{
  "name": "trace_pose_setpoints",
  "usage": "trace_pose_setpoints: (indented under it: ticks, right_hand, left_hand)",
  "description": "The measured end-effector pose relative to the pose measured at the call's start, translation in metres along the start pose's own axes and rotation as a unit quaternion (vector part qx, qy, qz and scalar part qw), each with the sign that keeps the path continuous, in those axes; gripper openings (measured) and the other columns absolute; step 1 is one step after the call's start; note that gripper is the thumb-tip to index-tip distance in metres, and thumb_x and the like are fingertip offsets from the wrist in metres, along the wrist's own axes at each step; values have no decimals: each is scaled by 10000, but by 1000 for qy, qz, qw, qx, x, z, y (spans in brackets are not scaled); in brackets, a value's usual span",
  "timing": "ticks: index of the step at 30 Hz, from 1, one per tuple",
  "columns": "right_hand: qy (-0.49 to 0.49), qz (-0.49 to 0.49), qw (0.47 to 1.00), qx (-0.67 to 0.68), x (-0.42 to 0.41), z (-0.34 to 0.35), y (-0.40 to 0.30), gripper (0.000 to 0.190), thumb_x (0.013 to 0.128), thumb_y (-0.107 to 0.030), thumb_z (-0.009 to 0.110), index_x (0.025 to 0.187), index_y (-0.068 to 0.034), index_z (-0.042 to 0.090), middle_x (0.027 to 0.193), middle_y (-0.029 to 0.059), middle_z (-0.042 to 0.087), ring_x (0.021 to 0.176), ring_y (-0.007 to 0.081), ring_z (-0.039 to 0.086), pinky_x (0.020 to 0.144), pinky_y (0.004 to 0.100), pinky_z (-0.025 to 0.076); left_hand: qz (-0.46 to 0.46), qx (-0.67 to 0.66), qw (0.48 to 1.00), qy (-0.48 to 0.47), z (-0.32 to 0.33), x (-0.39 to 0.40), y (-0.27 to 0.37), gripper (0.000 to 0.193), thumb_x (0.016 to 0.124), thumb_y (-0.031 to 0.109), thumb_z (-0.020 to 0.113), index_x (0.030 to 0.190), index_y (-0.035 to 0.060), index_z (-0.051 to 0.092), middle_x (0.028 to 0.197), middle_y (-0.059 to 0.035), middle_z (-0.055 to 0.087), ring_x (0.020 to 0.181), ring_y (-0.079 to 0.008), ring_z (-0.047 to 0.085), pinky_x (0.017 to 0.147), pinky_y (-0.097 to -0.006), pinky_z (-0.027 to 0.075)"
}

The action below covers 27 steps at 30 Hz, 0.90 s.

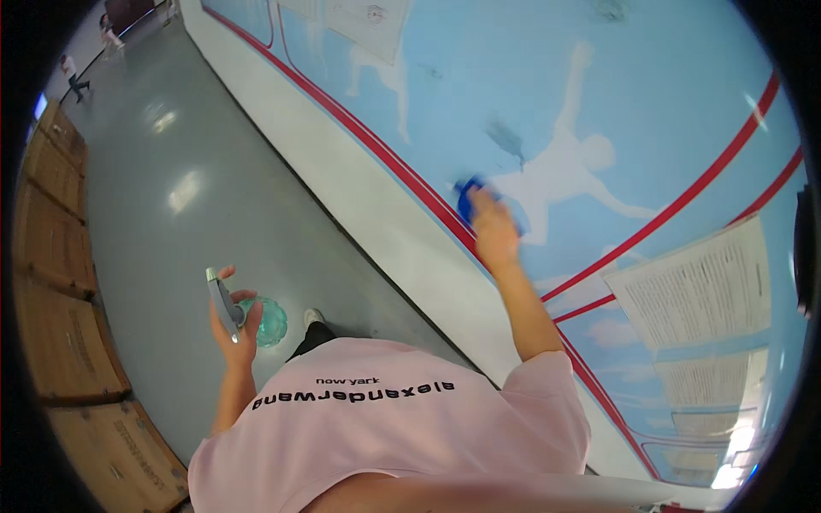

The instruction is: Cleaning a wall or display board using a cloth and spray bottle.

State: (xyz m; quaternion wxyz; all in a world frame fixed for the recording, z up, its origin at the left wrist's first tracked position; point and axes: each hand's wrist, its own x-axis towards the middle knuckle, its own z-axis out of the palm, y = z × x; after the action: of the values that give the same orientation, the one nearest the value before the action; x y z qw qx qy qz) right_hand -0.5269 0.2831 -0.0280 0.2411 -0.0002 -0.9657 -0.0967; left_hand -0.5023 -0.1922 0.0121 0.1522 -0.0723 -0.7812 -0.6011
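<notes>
My left hand holds a spray bottle with a grey trigger head and a clear teal body, above the grey floor. With my right arm stretched out, my right hand presses a blue cloth against a wall panel, near its red stripes. The hand and cloth are slightly blurred. The panel is light blue with pale human figures; one figure lies just beside the cloth. A dark smudge shows beyond the cloth.
Printed sheets are mounted on the panel at the right. A white lower wall strip meets the grey floor. Large wooden crates line the left side. Two people are far off at the upper left.
</notes>
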Motion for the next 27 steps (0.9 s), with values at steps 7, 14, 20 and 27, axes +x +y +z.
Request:
trace_pose_setpoints:
  ticks: [7, 14, 20, 27]
  right_hand:
    - [288, 113, 939, -152, 140, -102, 0, 356, 856, -118, 543, 1184, -168, 674, 1429, 19, 510, 1324, 257, 455, 1056, 483, 314]
    - [14, -170, 975, -144, 101, 63, -51, 401, 906, -164, 512, 1291, -82, 585, 1505, 43, 415, 1424, 211, 313, 1136, 399, 263]
    - [88, -68, 993, -42, 126, 36, 0, 461, 852, -76, 534, 1312, -94, 566, 1437, 51, 488, 1352, 239, 428, 1087, 429, 343]
    - [215, 121, 956, -158, 150, 7, 34, 430, 848, -72, 496, 1249, -152, 629, 1465, 49, 469, 1371, 264, 402, 1061, 493, 313]
  left_hand:
    - [22, -29, 999, 1, 13, 11, 2, 627, 767, 49, 711, 1331, -13, 445, 1334, -136, 507, 877, -201, 657, 694, -294, 527]
    - [30, -68, 997, 15, 17, 2, -1, 654, 777, 67, 719, 1354, -11, 420, 1310, -157, 508, 863, -215, 663, 714, -313, 538]
    - [-23, 13, 998, 61, 19, -5, -26, 612, 775, 42, 713, 1330, -9, 459, 1320, -135, 511, 852, -200, 655, 679, -292, 515]
    - [16, -1, 997, 75, 35, 14, -39, 610, 769, 54, 718, 1326, 13, 473, 1334, -116, 515, 848, -197, 654, 665, -292, 500]
